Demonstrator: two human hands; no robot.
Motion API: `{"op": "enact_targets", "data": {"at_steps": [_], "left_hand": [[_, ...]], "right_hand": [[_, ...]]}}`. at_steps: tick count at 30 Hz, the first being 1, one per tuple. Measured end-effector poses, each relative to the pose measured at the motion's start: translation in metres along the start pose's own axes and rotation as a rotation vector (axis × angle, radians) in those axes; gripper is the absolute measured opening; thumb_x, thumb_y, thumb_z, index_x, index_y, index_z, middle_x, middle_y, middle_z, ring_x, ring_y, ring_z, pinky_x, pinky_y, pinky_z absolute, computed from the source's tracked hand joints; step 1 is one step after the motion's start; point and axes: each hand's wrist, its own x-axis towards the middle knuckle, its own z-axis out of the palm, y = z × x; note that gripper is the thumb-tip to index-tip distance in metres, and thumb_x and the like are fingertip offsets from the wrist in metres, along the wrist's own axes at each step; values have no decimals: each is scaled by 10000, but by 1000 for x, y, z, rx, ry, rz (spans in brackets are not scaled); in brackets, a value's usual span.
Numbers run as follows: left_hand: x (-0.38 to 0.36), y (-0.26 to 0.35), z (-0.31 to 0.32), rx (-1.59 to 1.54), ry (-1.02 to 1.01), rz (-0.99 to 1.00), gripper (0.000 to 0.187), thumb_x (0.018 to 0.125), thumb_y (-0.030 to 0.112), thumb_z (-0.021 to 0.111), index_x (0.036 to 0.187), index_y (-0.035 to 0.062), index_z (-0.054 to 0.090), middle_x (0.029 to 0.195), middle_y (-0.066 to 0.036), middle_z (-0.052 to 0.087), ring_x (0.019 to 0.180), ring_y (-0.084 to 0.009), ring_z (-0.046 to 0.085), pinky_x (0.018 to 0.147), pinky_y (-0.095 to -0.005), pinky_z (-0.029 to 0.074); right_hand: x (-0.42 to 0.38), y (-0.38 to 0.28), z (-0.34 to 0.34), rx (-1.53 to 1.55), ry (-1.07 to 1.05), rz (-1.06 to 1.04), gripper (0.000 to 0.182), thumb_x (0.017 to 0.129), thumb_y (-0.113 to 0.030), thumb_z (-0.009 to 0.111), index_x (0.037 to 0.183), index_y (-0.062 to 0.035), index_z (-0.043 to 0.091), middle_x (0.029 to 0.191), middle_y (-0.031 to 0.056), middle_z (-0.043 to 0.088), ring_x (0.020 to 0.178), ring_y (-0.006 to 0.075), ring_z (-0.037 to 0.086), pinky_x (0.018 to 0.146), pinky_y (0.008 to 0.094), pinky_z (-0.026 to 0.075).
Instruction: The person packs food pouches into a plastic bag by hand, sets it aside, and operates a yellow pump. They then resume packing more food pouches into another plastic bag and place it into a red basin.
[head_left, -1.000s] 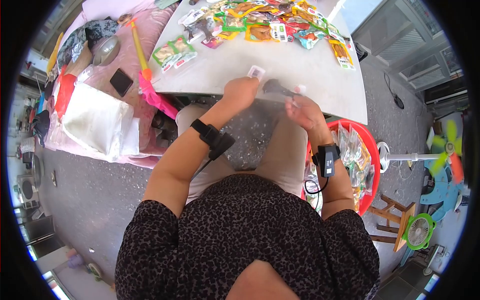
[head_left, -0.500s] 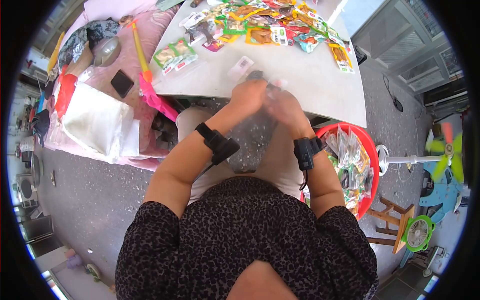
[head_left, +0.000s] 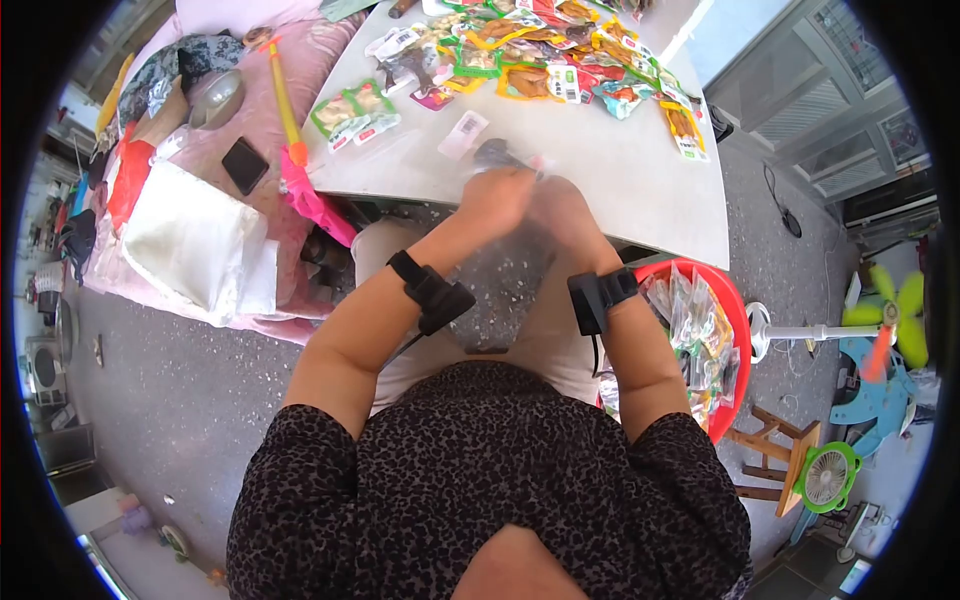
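Note:
Above the front edge of the white table [head_left: 640, 195], my two hands are close together at a clear plastic bag [head_left: 492, 152] with something dark inside. My left hand [head_left: 497, 200] is closed on the bag, whose dark end sticks out beyond the fingers. Motion smears my right hand [head_left: 567, 215]; its fingers are curled against the bag's other end, where a small red mark shows. Just beyond my left hand, a clear packet with a white barcode label [head_left: 463, 134] lies flat. Green-edged food packets [head_left: 353, 112] lie farther left.
Colourful snack packets [head_left: 540, 80] are heaped at the table's far side. A red tub [head_left: 738, 330] of packets stands by my right arm. Left, a pink-covered surface holds a phone [head_left: 244, 166], a bowl [head_left: 216, 102] and a white foam box [head_left: 200, 240]. A pedestal fan [head_left: 890, 312] stands right.
My right hand has drawn slightly down and inward, its wrist turning. The dark end of the bag has shifted a little left. The view has tilted slightly, and the fan blades have turned.

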Motion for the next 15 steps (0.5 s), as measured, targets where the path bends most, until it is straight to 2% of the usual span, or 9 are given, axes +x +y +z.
{"op": "enact_targets", "data": {"at_steps": [2, 3, 5, 6, 8, 9, 11, 13, 15], "left_hand": [[-1, -2, 2, -34, 24, 11, 127, 727, 171, 450, 703, 50, 477, 692, -127, 543, 672, -299, 539, 572, -398, 418], [-1, -1, 1, -16, 30, 25, 129, 731, 172, 446, 706, 50, 479, 693, -127, 543, 672, -299, 539, 573, -399, 417], [-1, 2, -3, 19, 38, 54, 133, 739, 174, 439, 713, 51, 483, 695, -126, 545, 671, -297, 539, 576, -402, 416], [0, 1, -3, -23, 6, 26, 136, 738, 177, 443, 711, 50, 484, 703, -126, 547, 675, -298, 540, 580, -400, 417], [2, -1, -4, -103, -54, -27, 142, 736, 183, 450, 709, 48, 485, 718, -128, 551, 682, -300, 540, 588, -397, 418], [2, -5, -2, -65, -43, -30, 146, 732, 191, 460, 717, 49, 489, 732, -129, 553, 693, -300, 540, 594, -393, 419], [-1, -15, 3, 8, -21, -39, 158, 726, 206, 479, 731, 50, 498, 759, -131, 557, 713, -300, 541, 607, -385, 421], [2, -24, -6, -79, -19, -59, 210, 737, 244, 492, 839, 61, 504, 785, -137, 559, 746, -293, 540, 628, -379, 422], [4, -30, -13, -122, -17, -75, 248, 743, 264, 498, 893, 67, 506, 798, -140, 560, 762, -289, 539, 638, -377, 423]], "right_hand": [[9, 13, -7, -248, -93, -237, 62, 736, -24, 436, 791, -7, 460, 618, 65, 497, 454, 115, 433, 368, 213, 352], [14, 21, -8, -211, -118, -472, 61, 732, -30, 442, 786, -7, 459, 611, 66, 494, 447, 114, 426, 362, 212, 342], [20, 27, -8, -62, -94, -581, 65, 723, -39, 457, 778, -6, 457, 605, 68, 490, 442, 110, 419, 360, 209, 328], [22, 26, -6, 45, -46, -454, 70, 718, -44, 466, 776, -6, 456, 606, 69, 490, 444, 108, 419, 362, 209, 324], [28, 27, -4, 90, -46, -462, 96, 712, -47, 478, 792, 2, 458, 610, 69, 490, 452, 108, 426, 373, 208, 324], [32, 28, -3, 29, -93, -600, 117, 710, -47, 480, 811, 9, 462, 613, 69, 489, 458, 109, 431, 381, 209, 328], [34, 25, -4, 35, -26, -463, 174, 707, -46, 484, 865, 24, 464, 623, 69, 491, 472, 115, 443, 400, 212, 339], [23, 2, -4, 163, 192, 91, 248, 704, -46, 486, 934, 41, 460, 638, 71, 495, 490, 124, 457, 421, 216, 355], [32, 19, -11, 160, 270, -52, 331, 688, -74, 519, 989, 44, 444, 683, 82, 513, 518, 131, 469, 433, 216, 371]]}}
